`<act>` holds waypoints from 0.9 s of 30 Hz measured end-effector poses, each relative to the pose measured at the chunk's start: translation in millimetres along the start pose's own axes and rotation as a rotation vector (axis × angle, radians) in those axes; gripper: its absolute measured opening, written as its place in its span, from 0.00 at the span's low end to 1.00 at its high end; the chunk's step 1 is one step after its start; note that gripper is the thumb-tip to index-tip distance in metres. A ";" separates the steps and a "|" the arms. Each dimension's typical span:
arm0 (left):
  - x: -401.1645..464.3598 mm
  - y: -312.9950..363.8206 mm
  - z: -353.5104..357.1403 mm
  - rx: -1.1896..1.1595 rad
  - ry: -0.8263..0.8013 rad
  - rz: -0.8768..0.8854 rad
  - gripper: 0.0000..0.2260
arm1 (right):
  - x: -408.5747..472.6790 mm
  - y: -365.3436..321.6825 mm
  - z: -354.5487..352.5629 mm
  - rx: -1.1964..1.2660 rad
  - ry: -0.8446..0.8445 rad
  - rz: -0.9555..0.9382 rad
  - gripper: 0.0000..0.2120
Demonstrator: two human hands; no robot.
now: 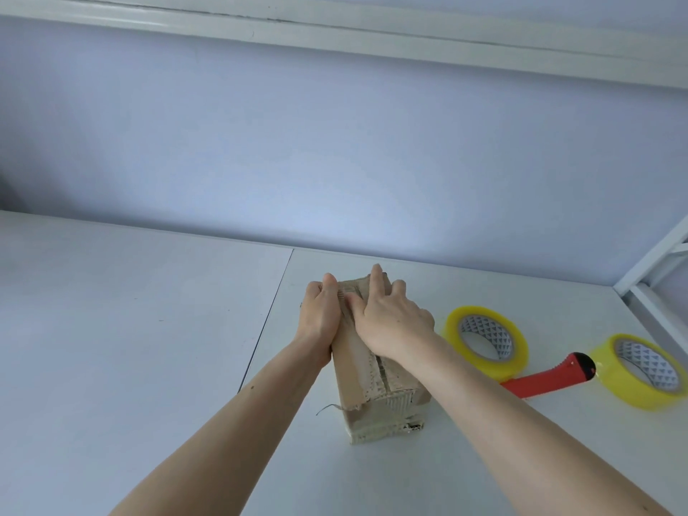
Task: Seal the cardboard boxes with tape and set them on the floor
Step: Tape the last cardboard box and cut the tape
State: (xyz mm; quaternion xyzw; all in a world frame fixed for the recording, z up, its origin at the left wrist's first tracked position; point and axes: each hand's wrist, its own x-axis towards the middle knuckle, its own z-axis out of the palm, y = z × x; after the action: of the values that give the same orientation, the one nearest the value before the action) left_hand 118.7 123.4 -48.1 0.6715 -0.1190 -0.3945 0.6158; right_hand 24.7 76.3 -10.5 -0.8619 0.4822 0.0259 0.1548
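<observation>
Both hands lie on the top flaps of a worn cardboard box (376,381) on the white table (149,329). The left hand (319,317) curls over the box's far left edge; the right hand (391,322) presses flat, fingers spread. Two tape rolls (484,342) and a red knife (547,378) lie to the right.

2 bare forearms reaching forward, left hand (319,313) curled, right hand (391,317) spread flat — hands touching
</observation>
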 end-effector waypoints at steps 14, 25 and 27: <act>-2.1 1.6 5.9 0.055 0.009 0.009 0.14 | -38.2 16.6 4.2 0.002 0.017 -0.073 0.31; -7.7 18.0 1.5 0.058 0.017 -0.070 0.15 | -73.0 45.6 14.0 0.404 0.281 -0.307 0.29; -3.9 25.5 -0.2 -0.009 0.020 -0.130 0.13 | -78.2 54.0 11.2 0.549 0.385 -0.422 0.30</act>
State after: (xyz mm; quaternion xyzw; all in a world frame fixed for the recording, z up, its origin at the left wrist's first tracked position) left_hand 124.6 120.6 -23.1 0.6790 -0.0674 -0.4276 0.5930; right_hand -61.2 117.6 -19.0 -0.8577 0.3038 -0.2985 0.2882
